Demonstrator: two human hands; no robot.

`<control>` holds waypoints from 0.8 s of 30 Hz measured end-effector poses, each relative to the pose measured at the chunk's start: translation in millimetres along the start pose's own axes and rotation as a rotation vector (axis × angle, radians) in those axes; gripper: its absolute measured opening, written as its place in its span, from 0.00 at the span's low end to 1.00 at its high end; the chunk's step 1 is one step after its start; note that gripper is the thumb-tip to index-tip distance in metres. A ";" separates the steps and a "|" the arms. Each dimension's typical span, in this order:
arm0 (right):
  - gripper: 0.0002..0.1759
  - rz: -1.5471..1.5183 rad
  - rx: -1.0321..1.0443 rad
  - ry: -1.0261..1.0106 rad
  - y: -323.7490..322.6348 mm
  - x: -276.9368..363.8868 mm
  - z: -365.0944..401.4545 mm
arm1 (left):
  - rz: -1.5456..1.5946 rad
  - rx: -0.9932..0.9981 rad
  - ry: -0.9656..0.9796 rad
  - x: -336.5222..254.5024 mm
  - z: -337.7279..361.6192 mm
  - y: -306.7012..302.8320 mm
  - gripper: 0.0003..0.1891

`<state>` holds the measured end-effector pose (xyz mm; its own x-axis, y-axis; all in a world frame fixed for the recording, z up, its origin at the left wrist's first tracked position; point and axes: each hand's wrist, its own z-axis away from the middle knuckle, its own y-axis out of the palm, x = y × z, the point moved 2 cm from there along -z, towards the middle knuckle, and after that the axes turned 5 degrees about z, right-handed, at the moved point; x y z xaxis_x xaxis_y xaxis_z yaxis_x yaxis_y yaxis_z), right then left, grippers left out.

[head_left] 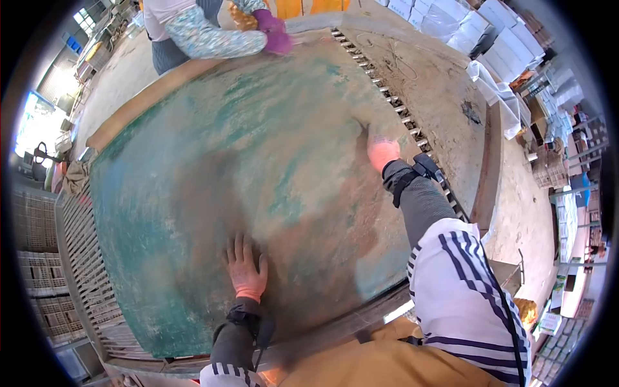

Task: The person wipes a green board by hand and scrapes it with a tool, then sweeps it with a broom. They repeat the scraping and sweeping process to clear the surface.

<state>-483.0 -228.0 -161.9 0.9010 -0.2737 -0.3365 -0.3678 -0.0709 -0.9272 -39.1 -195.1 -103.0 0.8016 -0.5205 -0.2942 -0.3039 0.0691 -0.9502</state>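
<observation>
A broad green board point(251, 142), coated in brown dust, lies in front of me. My left hand point(246, 269), in an orange-pink glove, is flat over its near part with the fingers spread and nothing held. Farther out, near the right edge of the board, is my right hand point(383, 151) in a similar glove. Its fingers point away from me and blend into the dust, so I cannot tell whether they grip anything. A dark curved mark point(363, 124) shows just beyond those fingers. Dark cuffs cover both my wrists.
Across the board, a person's purple-gloved hand point(276, 33) is at the far edge. A row of metal slats point(389, 98) runs along the right side, beside a dusty bed point(445, 109). Slatted racking point(90, 277) lies to the left. White boxes point(509, 29) are stacked at the back right.
</observation>
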 end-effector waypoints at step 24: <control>0.29 -0.536 0.002 -0.294 -79.7 69.3 15.3 | -0.034 0.060 -0.029 -1.6 -2.4 2.9 0.33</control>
<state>-387.7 -226.6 -113.8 0.9865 0.0754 0.1455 0.1541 -0.1241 -0.9802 -42.5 -196.1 -105.1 0.8259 -0.4985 -0.2636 -0.2456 0.1028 -0.9639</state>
